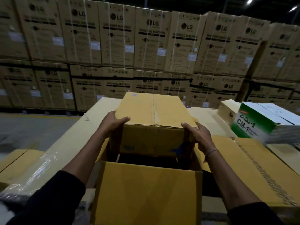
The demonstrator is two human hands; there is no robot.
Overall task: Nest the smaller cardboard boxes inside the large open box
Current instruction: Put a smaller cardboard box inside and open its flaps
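Two hands hold one sealed cardboard box point(154, 124) at its near upper corners, its lower part already sunk between the raised flaps of the large open box point(146, 192) in front of the person. The smaller box sits tilted, its taped top facing up and away, its near face dropping into the dark opening. The left hand point(112, 122) grips the left corner, thumb laid along the top edge and fingers wrapped down the side. The right hand point(197, 135) clasps the right corner the same way, thumb on top, with a thin bracelet point(211, 151) at the wrist. Both forearms reach forward out of dark sleeves, roughly level with each other. The large box stands among flat cardboard sheets point(73, 135), some wrapped in clear film. A green and white carton point(258, 122) rests to the right, near but apart. Behind, stacked washing-machine cartons point(146, 46) form a wall across a dim warehouse.
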